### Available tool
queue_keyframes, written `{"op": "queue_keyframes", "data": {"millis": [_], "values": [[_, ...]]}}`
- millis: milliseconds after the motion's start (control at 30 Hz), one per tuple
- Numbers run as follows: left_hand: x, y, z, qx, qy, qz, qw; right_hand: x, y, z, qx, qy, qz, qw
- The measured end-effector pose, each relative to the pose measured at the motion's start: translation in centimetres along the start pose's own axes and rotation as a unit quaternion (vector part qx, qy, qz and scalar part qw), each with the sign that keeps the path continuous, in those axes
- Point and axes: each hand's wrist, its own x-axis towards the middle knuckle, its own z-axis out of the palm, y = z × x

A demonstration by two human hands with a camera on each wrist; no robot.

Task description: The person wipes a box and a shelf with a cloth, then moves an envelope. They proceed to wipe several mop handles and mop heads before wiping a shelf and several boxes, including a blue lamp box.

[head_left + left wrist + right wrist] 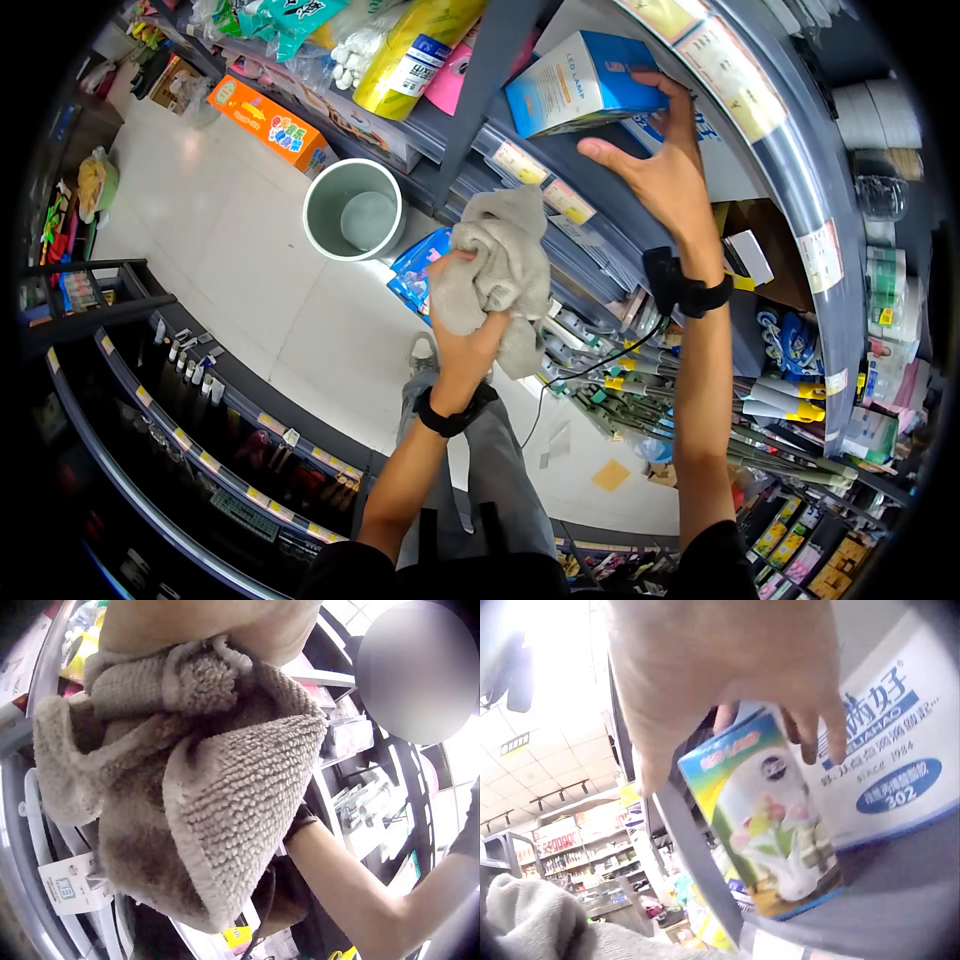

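Note:
My left hand (463, 345) grips a bunched grey cloth (500, 260) above the floor; the thumb shows on one side and the other fingers are partly hidden by folds. In the left wrist view the cloth (240, 810) has a ribbed, fluffy weave. My right hand (680, 175) is at the end of a blue and white LED lamp box (565, 85) on the shelf. Its thumb stretches out apart from the box. In the right wrist view the fingers (806, 731) reach behind the lamp box (772, 825), which stands tilted in the picture.
A white carton with blue print (889, 750) stands behind the lamp box. Below the shelf, a grey-green bucket (355, 210) stands on the floor beside a blue packet (415, 270). An orange box (268, 122) lies further left. A thin cable (590, 375) hangs from the right wrist.

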Motion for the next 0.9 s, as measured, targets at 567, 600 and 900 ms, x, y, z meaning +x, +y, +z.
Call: {"op": "queue_keyframes", "data": {"millis": [567,600,900], "values": [[13.6,5.6,10.7,0.416,-0.055,0.213,0.882,-19.0,-1.6,-11.7,-0.042,0.231,0.091,0.968],[15.6,4.5,11.7,0.490,-0.090,0.147,0.855,-20.4,-1.3,-12.6,-0.020,0.229,0.115,0.966],[14.4,-2.0,19.3,0.640,-0.154,0.175,0.732,-31.2,-0.2,-16.2,-0.001,0.252,0.223,0.941]]}}
